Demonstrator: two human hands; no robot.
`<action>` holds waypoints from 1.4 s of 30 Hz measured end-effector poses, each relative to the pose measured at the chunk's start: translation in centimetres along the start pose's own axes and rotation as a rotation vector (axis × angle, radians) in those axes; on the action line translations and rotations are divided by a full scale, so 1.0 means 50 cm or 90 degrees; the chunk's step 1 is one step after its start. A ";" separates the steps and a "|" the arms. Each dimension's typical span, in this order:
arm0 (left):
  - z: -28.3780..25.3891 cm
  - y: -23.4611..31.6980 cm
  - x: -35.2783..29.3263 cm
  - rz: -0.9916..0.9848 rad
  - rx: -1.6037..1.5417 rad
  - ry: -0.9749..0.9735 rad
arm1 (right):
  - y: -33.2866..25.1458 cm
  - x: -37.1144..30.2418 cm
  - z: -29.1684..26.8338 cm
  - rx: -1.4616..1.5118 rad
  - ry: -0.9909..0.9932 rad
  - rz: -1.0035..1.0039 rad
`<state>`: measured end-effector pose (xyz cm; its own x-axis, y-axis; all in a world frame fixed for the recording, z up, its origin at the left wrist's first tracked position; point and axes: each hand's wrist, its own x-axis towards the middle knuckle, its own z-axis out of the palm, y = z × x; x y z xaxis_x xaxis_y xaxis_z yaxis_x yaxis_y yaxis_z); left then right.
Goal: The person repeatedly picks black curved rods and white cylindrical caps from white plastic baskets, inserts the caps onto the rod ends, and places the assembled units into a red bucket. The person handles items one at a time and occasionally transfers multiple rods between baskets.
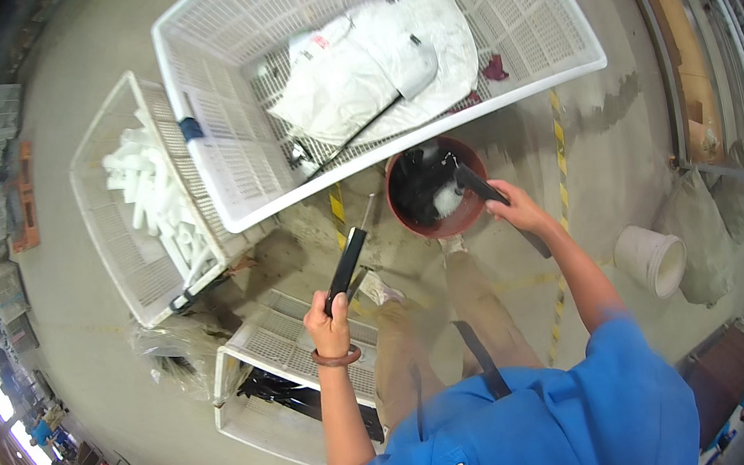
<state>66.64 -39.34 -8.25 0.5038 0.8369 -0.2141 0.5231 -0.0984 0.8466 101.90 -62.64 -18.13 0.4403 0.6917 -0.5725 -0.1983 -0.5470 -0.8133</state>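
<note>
Black and smooth-looking, one bar sits near the middle of the view, fingers of the left hand wrapped snugly round its lower end, with the top tipped toward 1 o'clock. Over at 3 o'clock the right hand has its fingers curled narrow around a second black piece, its far end pointing to about 10 o'clock and showing over a reddish bucket. That bucket's at roughly 2 o'clock, with dark stuff and something whitish in it, can't really tell what. Brown bracelet on the left wrist, btw. Up at 12 o'clock there's a huge white slatted crate with a heap of white bags in it. Around 10 o'clock is a smaller crate full of white tubes, and at 7 o'clock a low crate holding shiny black lengths. Pale tub lies on its side between 3 and 4 o'clock, past some yellow-and-black floor tape.
</note>
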 end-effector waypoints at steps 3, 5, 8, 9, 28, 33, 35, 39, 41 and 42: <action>-0.060 0.154 0.011 0.067 0.015 -0.063 | -0.147 -0.128 -0.019 -0.155 0.048 -0.126; -0.097 0.251 0.008 0.114 0.011 -0.085 | -0.243 -0.186 -0.025 -0.273 0.096 -0.368; -0.137 0.374 -0.011 0.178 0.020 -0.116 | -0.361 -0.246 -0.038 -0.397 0.158 -0.474; -0.145 0.407 -0.020 0.193 0.027 -0.125 | -0.392 -0.255 -0.042 -0.392 0.177 -0.514; -0.138 0.550 -0.108 0.334 0.129 -0.138 | -0.581 -0.354 -0.041 -0.412 -0.072 -0.722; -0.150 0.557 -0.124 0.347 0.123 -0.185 | -0.669 -0.349 -0.074 -0.326 -0.458 -0.336; -0.157 0.559 -0.128 0.362 0.112 -0.185 | -0.696 -0.342 -0.081 -0.304 -0.554 -0.224; -0.180 0.560 -0.138 0.390 0.132 -0.159 | -0.719 -0.335 -0.071 -0.155 -0.675 -0.054; -0.189 0.559 -0.145 0.395 0.137 -0.183 | -0.728 -0.337 -0.057 -0.127 -0.688 0.004; -0.193 0.558 -0.147 0.398 0.137 -0.199 | -0.733 -0.340 -0.050 -0.142 -0.690 0.004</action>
<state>70.91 -43.06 21.66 0.9084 0.3998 0.1224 0.1801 -0.6384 0.7483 103.87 -55.51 21.69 -0.5816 0.6757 -0.4530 0.0126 -0.5493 -0.8356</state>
